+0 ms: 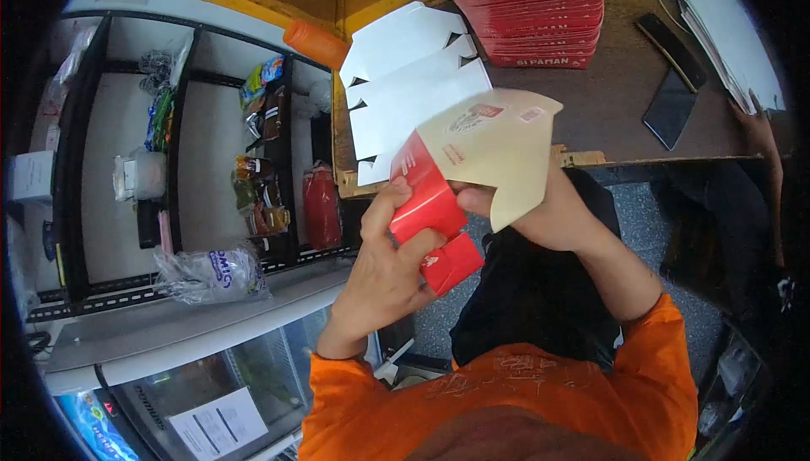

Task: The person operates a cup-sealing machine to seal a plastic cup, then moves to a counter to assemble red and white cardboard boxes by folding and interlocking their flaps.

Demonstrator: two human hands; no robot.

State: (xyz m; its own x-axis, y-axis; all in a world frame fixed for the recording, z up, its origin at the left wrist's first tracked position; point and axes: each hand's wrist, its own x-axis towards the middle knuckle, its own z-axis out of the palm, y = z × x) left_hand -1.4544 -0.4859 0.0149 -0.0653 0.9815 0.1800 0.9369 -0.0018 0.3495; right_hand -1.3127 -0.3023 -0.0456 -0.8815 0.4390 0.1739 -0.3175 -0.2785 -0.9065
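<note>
Between my hands is a partly folded cardboard box [424,189], red on its narrow sides, with a broad cream panel that carries a printed drawing. My left hand [384,263] is closed around the red side, thumb pressed on a small folded red end flap. On the other side, my right hand [540,208] grips the box at the cream panel, its thumb at the inner edge; that panel hides most of its fingers. Just beyond the box, white flat box blanks [418,81] with notched edges lie on the brown table [591,115].
A tall stack of red cartons [540,18] stands at the far edge. Two phones [672,108] and a pile of white sheets [730,43] lie right, beside another person's arm [764,140]. An orange cylinder [316,43] is behind the blanks. Shelves [126,166] with packets fill the left.
</note>
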